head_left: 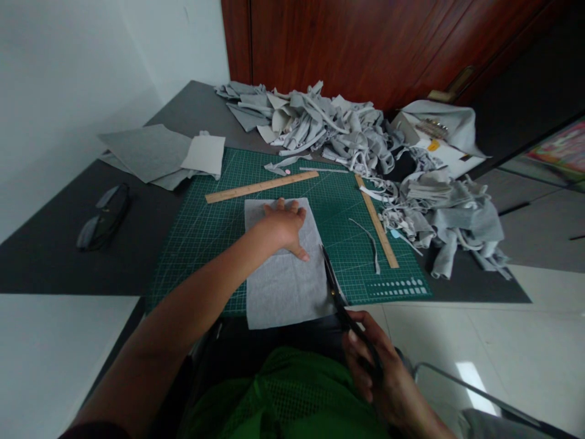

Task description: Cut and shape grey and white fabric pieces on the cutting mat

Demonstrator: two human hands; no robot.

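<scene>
A rectangular piece of light grey cloth [286,292] lies on the green cutting mat [192,244], its near edge hanging over the table's front. My left hand [287,227] presses flat on the upper part of this cloth, fingers spread. In my right hand [372,360] is a pair of black scissors [337,296], gripped by the handles. The blades point away from me along the cloth's right edge. A narrow strip of cloth shows beside the blades at that edge. Another thin grey strip [373,250] lies loose on the mat to the right.
Two wooden rulers, a left one [262,186] and a right one [377,222], lie on the mat. Grey cloth scraps [315,122] are heaped behind and to the right. Flat cloth pieces [150,152] and eyeglasses [104,213] are at left. A white box [439,137] stands back right.
</scene>
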